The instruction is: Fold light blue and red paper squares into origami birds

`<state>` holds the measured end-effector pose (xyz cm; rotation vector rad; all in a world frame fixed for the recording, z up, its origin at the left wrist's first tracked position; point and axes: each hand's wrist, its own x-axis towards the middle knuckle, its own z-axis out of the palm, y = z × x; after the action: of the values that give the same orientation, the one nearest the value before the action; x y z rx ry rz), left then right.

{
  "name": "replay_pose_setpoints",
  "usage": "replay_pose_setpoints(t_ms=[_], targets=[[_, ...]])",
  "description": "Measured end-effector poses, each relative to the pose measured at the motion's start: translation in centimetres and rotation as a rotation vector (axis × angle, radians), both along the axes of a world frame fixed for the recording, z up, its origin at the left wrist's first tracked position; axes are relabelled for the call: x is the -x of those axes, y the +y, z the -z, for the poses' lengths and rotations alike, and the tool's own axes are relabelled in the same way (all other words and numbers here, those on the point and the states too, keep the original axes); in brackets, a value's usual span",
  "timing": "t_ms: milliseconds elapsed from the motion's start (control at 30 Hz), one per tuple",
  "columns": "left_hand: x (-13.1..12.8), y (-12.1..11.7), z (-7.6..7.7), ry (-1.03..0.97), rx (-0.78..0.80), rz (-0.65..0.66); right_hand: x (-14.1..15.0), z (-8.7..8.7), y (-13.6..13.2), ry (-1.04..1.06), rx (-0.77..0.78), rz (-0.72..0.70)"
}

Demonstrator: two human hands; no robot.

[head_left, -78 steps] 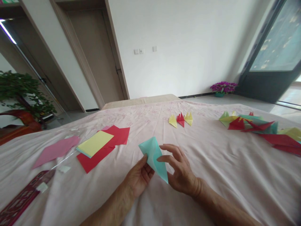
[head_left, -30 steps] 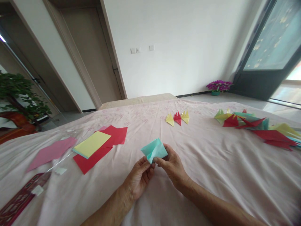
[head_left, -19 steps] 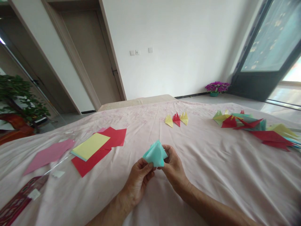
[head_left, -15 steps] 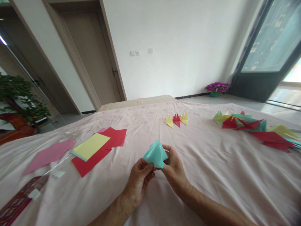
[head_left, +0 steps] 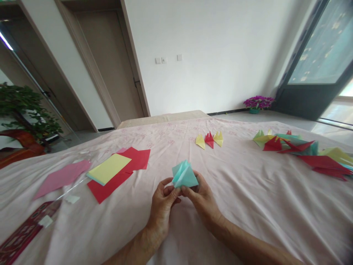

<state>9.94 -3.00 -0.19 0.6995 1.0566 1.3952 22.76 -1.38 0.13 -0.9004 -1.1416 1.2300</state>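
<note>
before the white wall (head_left: 220, 55), a pink cloth (head_left: 248, 198) is spread. above it, by the left hand (head_left: 160, 209) and right hand (head_left: 205, 200), the turquoise paper (head_left: 189, 176) is pinched narrowly at its near edge. a fold seems to be being shaped; evenly held layers would be called for next. its peak is pointed away, wallward; no long axis can be told.

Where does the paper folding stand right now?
Looks done: two yellow pieces and a red piece in a row, plus the folded pile at right.
In hand: turquoise paper, partly folded, between left hand and right hand.
Left, if meant for use: flat yellow sheet, red sheets, pink sheet.
</note>
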Motion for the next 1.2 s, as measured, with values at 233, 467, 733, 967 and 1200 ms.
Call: replay_pose_setpoints(t_ms=[233, 467, 733, 967, 1200], targets=[[0.0, -0.2, -0.3, 0.114, -0.076, 0.053, -0.3, -0.3, 0.4, 0.120, 0.129, -0.023], [-0.1, -0.1, -0.3, 0.144, -0.099, 0.023, -0.6, -0.4, 0.5, 0.135, 0.168, -0.020], [0.2, 0.1, -0.8, 0.240, -0.181, 0.079, -0.4, 0.3, 0.3, -0.159, 0.079, 0.085], [0.1, -0.2, -0.8, 0.370, -0.219, 0.117, -0.6, 0.6, 0.3, -0.246, 0.037, 0.114], [0.2, 0.0, -0.2, 0.484, -0.273, 0.034, -0.5, 0.7, 0.4, -0.267, 0.014, 0.093]])
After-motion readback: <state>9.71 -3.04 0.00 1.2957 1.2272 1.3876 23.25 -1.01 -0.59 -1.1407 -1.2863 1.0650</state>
